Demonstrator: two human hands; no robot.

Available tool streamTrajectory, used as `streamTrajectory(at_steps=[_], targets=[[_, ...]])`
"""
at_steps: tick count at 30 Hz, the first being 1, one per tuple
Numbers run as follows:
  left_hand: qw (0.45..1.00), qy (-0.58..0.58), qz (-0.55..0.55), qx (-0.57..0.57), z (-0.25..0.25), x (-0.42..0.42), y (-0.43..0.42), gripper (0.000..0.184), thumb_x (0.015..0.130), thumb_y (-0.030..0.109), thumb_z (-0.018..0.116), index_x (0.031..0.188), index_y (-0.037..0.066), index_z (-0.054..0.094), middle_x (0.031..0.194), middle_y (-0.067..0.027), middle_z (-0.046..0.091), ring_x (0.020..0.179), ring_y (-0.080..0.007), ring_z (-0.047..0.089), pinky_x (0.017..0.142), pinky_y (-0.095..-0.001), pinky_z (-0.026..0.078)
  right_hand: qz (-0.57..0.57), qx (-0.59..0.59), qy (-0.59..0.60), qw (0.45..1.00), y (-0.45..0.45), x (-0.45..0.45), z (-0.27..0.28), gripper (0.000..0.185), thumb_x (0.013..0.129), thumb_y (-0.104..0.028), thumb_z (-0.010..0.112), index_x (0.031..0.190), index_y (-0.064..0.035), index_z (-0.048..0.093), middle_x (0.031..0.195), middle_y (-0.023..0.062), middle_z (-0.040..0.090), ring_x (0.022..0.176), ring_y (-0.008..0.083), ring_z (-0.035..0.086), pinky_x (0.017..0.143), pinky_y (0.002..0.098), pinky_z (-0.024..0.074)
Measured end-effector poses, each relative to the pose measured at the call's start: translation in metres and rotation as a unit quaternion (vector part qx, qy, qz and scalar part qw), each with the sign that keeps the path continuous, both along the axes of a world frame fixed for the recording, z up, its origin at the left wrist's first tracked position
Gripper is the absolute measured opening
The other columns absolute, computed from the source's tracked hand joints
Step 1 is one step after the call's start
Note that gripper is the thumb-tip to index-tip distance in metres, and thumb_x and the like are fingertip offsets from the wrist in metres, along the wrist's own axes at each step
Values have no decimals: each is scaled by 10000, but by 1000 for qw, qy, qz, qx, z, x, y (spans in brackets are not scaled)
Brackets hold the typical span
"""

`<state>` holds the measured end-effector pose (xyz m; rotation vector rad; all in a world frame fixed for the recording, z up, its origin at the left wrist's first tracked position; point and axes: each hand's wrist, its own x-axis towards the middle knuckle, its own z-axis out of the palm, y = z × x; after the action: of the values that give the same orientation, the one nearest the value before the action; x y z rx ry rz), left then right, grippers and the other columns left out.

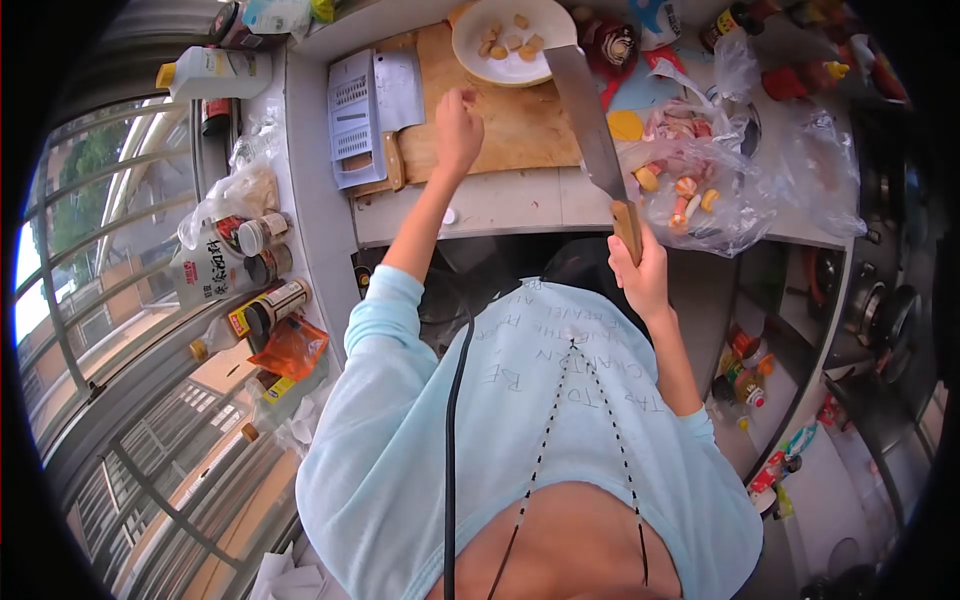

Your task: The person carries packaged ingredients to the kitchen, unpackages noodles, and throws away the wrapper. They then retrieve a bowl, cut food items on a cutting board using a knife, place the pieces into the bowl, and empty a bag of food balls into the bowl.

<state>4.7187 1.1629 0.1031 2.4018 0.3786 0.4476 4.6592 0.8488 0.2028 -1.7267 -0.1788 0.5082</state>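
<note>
My right hand is closed round the wooden handle of a large knife, whose broad blade points away from me, its tip beside a white bowl. My left hand is over the wooden cutting board with its fingers curled in; whether they pinch anything small is hidden. The white bowl stands at the board's far edge and holds several pale brown chunks. Right of the knife, a clear plastic bag lies on the counter with reddish meat and orange-white pieces.
Left of the board are a white grater and a cleaver lying flat. Jars and bottles line the windowsill. A red net bag and sauce bottles stand at the back right.
</note>
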Motion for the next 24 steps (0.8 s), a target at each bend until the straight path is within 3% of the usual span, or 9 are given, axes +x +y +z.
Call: streamTrajectory(at_steps=[2, 8, 11, 16, 24], targets=[[998, 33, -3, 55, -12, -32, -11, 296, 664, -47, 499, 949, 32, 518, 919, -139, 535, 870, -314, 503, 752, -402, 422, 23, -26, 9, 999, 4, 2, 3, 359, 843, -189, 574, 1118, 30, 497, 684, 87, 553, 583, 132, 505, 581, 252, 425], [985, 44, 123, 111, -49, -39, -32, 301, 682, -14, 550, 974, 54, 518, 987, -128, 514, 937, -315, 459, 788, -384, 399, 109, -71, 6, 991, 27, 7, -7, 366, 843, -194, 575, 1131, 16, 492, 797, 144, 595, 681, 190, 566, 669, 277, 448], [986, 61, 142, 60, -48, -36, -36, 376, 669, 53, 639, 1019, 64, 503, 1027, -152, 476, 979, -336, 426, 819, -403, 383, 145, -83, -4, 986, 40, 9, -19, 363, 844, -202, 572, 1129, 8, 493, 826, 151, 604, 720, 231, 588, 692, 298, 452], [991, 35, 129, 20, -46, -45, -37, 652, 575, 152, 783, 1122, 54, 442, 1108, -179, 376, 1030, -341, 382, 859, -415, 363, 170, -92, -4, 981, 60, 10, -36, 347, 844, -214, 568, 1113, -4, 505, 833, 153, 608, 736, 262, 595, 697, 310, 452], [991, 11, 115, -74, -38, -60, -37, 915, 426, 91, 856, 1214, 48, 391, 1181, -180, 313, 1067, -350, 369, 908, -406, 357, 164, -85, 61, 981, 74, 12, -62, 313, 848, -228, 566, 1073, -13, 529, 710, 109, 569, 617, 180, 536, 600, 291, 430]])
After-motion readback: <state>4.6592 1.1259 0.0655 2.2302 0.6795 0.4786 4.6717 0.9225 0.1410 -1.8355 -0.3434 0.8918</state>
